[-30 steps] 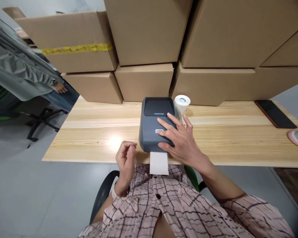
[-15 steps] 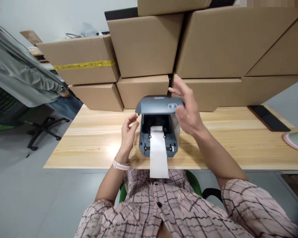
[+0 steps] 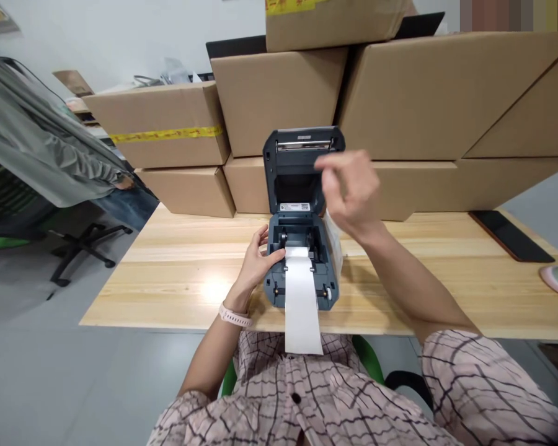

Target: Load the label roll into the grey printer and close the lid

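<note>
A pale wood-grained table [image 3: 177,272] spreads beneath the dark grey, boxy plastic printer [image 3: 300,219], whose dark lid [image 3: 291,166] stands raised. My bare right hand [image 3: 353,189], grasping nothing I can see, is before the printer's lid; my bare left hand [image 3: 255,263] straddles the printer's left wall, thumb inside, whether gripping I can't tell. A long white paper strip [image 3: 302,313] runs past the printer's front; a dragging thumb could skew it. Blur leaves my right hand's contact with the lid uncertain.

I count one printer [image 3: 301,218], one paper strip [image 3: 302,303], one flat black device [image 3: 511,236], one surface [image 3: 181,266]. My hands [image 3: 351,189]: two; one wristband [image 3: 235,316]. Cardboard boxes [image 3: 279,99]: at least seven.
</note>
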The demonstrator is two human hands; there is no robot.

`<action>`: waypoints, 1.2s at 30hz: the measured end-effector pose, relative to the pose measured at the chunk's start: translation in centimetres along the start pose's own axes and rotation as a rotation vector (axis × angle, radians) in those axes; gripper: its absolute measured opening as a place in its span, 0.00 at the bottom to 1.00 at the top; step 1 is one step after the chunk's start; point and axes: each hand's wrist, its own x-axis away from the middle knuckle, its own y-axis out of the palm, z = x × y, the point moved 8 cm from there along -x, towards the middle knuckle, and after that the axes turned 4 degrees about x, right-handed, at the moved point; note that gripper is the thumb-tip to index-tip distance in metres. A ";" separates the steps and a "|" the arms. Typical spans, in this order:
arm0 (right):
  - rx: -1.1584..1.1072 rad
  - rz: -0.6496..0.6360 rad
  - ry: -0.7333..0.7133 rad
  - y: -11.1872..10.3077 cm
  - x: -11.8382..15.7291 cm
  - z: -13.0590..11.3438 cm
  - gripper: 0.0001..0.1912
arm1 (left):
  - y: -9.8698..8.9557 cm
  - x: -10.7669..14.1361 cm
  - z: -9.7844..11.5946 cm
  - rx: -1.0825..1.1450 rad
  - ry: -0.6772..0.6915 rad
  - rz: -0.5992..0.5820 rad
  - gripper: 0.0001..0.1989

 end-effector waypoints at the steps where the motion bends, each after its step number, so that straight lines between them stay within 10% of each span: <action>1: 0.028 -0.200 -0.039 1.5 1.3 -0.9 0.18 | 0.1 0.0 -0.1 0.008 0.006 -0.008 0.43; 4: 0.120 -0.866 -0.158 6.7 6.2 -2.6 0.17 | 0.1 0.0 -0.1 0.028 0.028 -0.021 0.42; 7: 0.172 -1.168 -0.257 9.3 8.7 -3.1 0.18 | 0.0 0.0 -0.1 0.033 0.044 -0.020 0.41; 22: 0.012 -1.397 -0.271 11.0 9.2 -2.5 0.18 | -0.3 -0.1 -0.1 0.145 -0.046 -0.156 0.46; 36: -0.686 -1.397 -0.144 10.8 8.7 -1.7 0.26 | -0.5 -0.2 -0.2 0.142 0.015 -0.159 0.43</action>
